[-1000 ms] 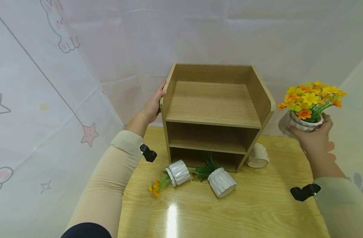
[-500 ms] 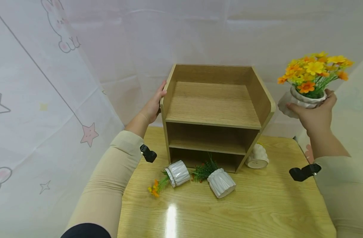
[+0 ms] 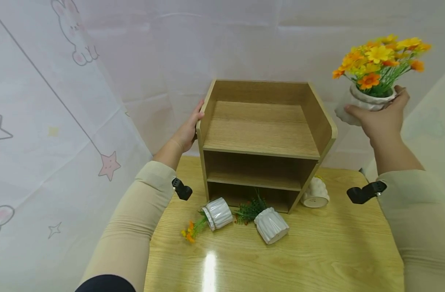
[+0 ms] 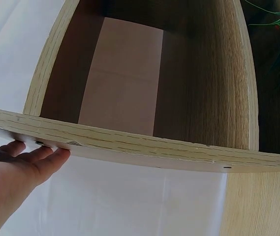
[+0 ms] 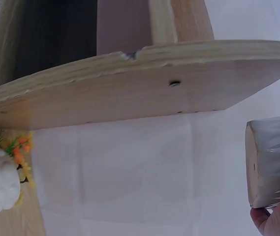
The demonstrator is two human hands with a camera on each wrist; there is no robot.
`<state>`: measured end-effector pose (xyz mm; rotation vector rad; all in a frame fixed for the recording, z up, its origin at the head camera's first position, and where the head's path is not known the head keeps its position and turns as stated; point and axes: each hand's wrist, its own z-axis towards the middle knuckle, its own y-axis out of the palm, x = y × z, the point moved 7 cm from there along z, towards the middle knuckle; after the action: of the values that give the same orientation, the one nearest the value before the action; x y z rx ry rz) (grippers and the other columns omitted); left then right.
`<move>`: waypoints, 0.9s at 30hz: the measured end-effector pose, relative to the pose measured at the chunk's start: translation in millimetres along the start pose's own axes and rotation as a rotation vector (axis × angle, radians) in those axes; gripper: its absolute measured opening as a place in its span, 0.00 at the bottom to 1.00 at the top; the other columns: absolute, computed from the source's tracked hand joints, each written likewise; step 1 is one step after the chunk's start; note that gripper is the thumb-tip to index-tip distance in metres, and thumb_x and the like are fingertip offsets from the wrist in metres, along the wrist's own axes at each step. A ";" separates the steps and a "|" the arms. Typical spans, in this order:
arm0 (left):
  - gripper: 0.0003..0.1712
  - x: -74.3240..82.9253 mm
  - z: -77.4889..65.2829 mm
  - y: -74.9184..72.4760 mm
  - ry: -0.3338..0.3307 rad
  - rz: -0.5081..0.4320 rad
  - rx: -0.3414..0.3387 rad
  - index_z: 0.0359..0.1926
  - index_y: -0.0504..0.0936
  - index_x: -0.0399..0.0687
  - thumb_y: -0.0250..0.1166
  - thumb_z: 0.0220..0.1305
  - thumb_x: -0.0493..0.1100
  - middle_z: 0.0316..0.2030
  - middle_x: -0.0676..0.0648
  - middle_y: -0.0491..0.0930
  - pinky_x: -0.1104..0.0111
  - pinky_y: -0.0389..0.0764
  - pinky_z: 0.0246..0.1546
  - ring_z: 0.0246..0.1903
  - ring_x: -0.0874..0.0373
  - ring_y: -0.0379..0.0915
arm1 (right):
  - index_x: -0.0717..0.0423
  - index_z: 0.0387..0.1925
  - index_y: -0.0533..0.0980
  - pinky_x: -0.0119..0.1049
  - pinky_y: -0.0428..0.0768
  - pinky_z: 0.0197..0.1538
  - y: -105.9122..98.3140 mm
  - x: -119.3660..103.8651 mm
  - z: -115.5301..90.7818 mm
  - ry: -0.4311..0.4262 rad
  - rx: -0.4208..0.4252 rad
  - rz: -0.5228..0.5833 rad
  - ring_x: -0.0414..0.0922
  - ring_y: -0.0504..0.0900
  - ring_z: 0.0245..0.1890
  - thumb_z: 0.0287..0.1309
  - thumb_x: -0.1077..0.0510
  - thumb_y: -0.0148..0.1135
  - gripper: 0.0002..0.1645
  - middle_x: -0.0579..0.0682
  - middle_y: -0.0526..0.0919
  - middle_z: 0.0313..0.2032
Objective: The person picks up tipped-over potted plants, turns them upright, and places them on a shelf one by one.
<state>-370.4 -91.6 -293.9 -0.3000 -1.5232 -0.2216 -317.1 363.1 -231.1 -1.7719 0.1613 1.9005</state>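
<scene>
A wooden shelf (image 3: 260,125) with stacked compartments stands on the table. Against its left side panel rests my left hand (image 3: 186,130); in the left wrist view the fingers (image 4: 51,160) touch the panel's outer face. Raised to the right of the shelf, my right hand (image 3: 384,117) grips a white flowerpot (image 3: 364,101) with yellow and orange artificial flowers (image 3: 379,61). The pot is held roughly upright, apart from the shelf. Its base (image 5: 253,164) shows in the right wrist view, where the flowers are out of frame.
Two white pots lie tipped over before the shelf: one with orange flowers (image 3: 217,213), one with green sprigs (image 3: 271,225) reaching the bottom compartment. A bumpy white pot (image 3: 315,193) lies beside the shelf's right side. Printed white cloth (image 3: 171,48) hangs behind the table (image 3: 280,267).
My right hand has lifted the potted flowers up from near the shelf's mid-height to about its top, drifting slightly left lately. The left hand, shelf and lying pots have stayed put.
</scene>
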 end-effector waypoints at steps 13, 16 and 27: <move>0.38 -0.3 0.2 1.3 0.002 -0.008 0.012 0.77 0.36 0.76 0.37 0.70 0.52 0.78 0.50 0.38 0.57 0.62 0.56 0.61 0.45 0.57 | 0.27 0.71 0.34 0.32 0.54 0.73 24.8 -46.6 7.9 -0.037 -0.005 -0.046 0.33 0.50 0.72 0.49 0.52 0.73 0.66 0.34 0.43 0.76; 0.38 -0.2 -0.4 1.6 0.003 -0.010 0.014 0.77 0.35 0.76 0.37 0.69 0.52 0.78 0.50 0.38 0.56 0.62 0.57 0.61 0.45 0.57 | 0.28 0.72 0.35 0.30 0.54 0.73 34.1 -55.7 9.1 -0.047 -0.012 -0.036 0.33 0.50 0.72 0.49 0.53 0.74 0.66 0.34 0.44 0.76; 0.38 -0.6 0.4 0.6 0.005 -0.005 0.015 0.77 0.36 0.76 0.37 0.69 0.52 0.78 0.51 0.37 0.52 0.61 0.61 0.64 0.43 0.55 | 0.30 0.73 0.36 0.29 0.56 0.72 72.5 -79.3 8.9 -0.069 -0.063 0.020 0.33 0.50 0.72 0.47 0.55 0.75 0.67 0.36 0.44 0.76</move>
<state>-370.7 -90.9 -294.5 -0.2841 -1.5202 -0.2148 -358.0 281.8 -173.4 -1.7486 0.0954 1.9989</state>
